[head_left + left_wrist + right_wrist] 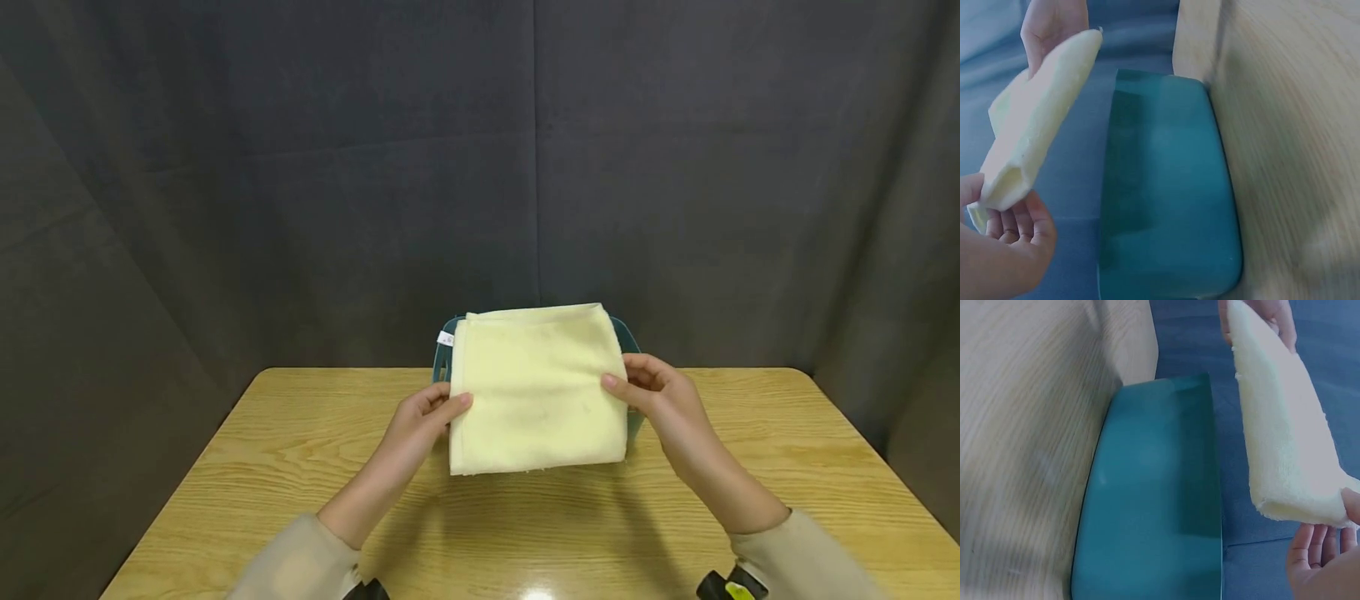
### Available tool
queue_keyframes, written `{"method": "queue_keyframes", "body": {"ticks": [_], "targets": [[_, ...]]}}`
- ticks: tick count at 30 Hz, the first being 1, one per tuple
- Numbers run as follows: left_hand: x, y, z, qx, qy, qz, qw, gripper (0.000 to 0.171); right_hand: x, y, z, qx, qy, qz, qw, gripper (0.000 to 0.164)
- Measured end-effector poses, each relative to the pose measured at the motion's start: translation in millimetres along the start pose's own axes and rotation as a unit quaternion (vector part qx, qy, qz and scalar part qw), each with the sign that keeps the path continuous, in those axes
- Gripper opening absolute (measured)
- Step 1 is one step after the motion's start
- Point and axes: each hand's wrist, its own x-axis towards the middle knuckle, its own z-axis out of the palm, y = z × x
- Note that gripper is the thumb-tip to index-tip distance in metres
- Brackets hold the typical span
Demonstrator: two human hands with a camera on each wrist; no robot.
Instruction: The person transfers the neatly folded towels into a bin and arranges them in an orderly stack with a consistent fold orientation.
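Note:
A pale yellow towel [538, 392], folded into a rough square with a small white tag [446, 338] on its left edge, is held up between both hands. My left hand [432, 417] pinches its left edge, thumb on the near face and fingers behind. On the opposite edge my right hand [660, 396] pinches it the same way. Behind and below the towel stands a teal bin [1166, 187], mostly hidden by it in the head view. Both wrist views show the towel [1291, 431] raised above the bin's height, apart from it.
The bin stands on a light wooden table [300, 467], near its far edge. Dark grey curtains [337, 208] hang behind the table and at both sides.

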Motion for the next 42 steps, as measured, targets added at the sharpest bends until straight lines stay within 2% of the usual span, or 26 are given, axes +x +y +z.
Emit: {"method": "queue_keyframes", "body": {"ticks": [11,19,26,42], "targets": [[12.9,6.7,3.4,0.002,0.035,0.011,0.9993,0.039,15.2,-4.5,2.1,-0.026,0.009,0.009,1.0,0.049],[21.6,8.9,5.8,-0.002,0.047,0.012,0.9988,0.043,26.3,-6.9,3.9,-0.029,0.017,0.011,0.999,0.048],[33.8,11.3,8.8,-0.012,0.062,0.015,0.9979,0.038,36.7,-8.6,6.0,-0.036,0.026,0.025,0.999,0.05],[57.4,10.0,2.6,-0.007,0.096,0.03,0.9949,0.038,60.3,-7.6,17.4,-0.026,0.052,0.039,0.998,0.047]]}}
